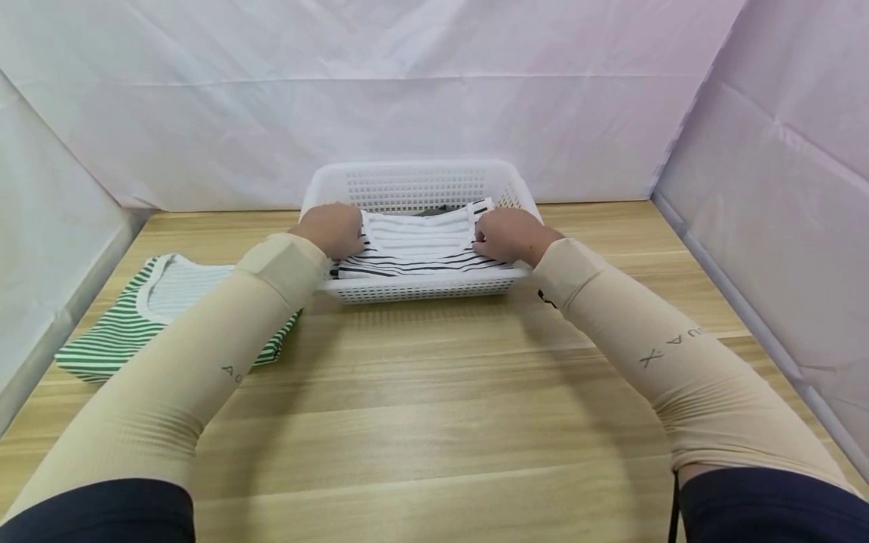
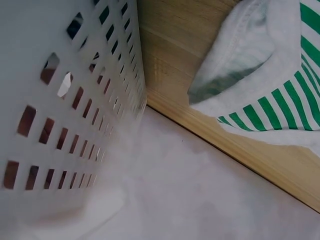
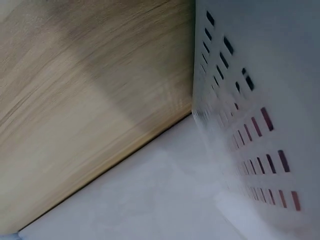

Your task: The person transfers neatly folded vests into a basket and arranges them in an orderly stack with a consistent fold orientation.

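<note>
Watching from my end, I see the black-striped shirt [image 1: 421,245] lying inside the white basket [image 1: 434,289], the curled fingers of the left hand [image 1: 333,230] and right hand [image 1: 511,234] gripping its opposite sides, probably to keep the folded cloth level and spread. A bit of dark cloth [image 1: 437,211] peeks out behind it, and the basket stands on the tabletop [image 1: 434,422] close to the white sheet [image 1: 407,121]. To the left, I find the green-striped shirt [image 1: 125,324] folded on the tabletop, perhaps kept clear of the basket so both hands can reach in.
</note>
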